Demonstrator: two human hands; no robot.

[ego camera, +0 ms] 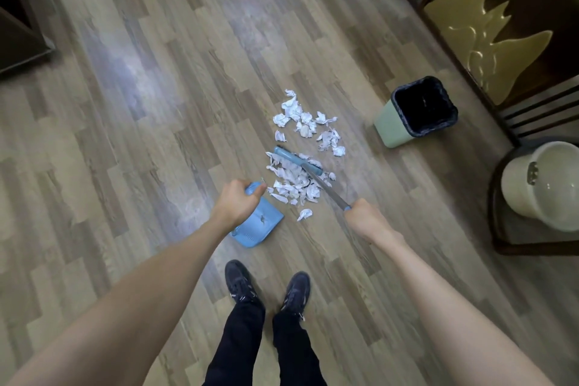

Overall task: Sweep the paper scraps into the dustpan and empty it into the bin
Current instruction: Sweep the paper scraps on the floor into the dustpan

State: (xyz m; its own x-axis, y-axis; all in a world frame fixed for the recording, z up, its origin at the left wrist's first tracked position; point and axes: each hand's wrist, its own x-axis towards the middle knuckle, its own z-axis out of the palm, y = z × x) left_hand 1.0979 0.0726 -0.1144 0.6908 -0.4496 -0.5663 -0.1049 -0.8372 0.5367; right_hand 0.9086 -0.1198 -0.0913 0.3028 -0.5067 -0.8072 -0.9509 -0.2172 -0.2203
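White paper scraps (294, 183) lie on the wood-pattern floor in two loose heaps, the farther one (302, 121) beyond the broom. My right hand (365, 218) grips the grey handle of a blue broom (297, 161), whose head rests among the scraps. My left hand (239, 202) holds the handle of a blue dustpan (258, 224), which stands on the floor just left of the near heap. A pale green bin (416, 113) with a black liner stands open to the right of the scraps.
My two dark shoes (268, 288) stand just behind the dustpan. A dark cabinet with a gold pattern (507, 31) runs along the right. A cream bucket (542, 185) sits in a dark stand at right. Dark furniture (18, 34) is at far left.
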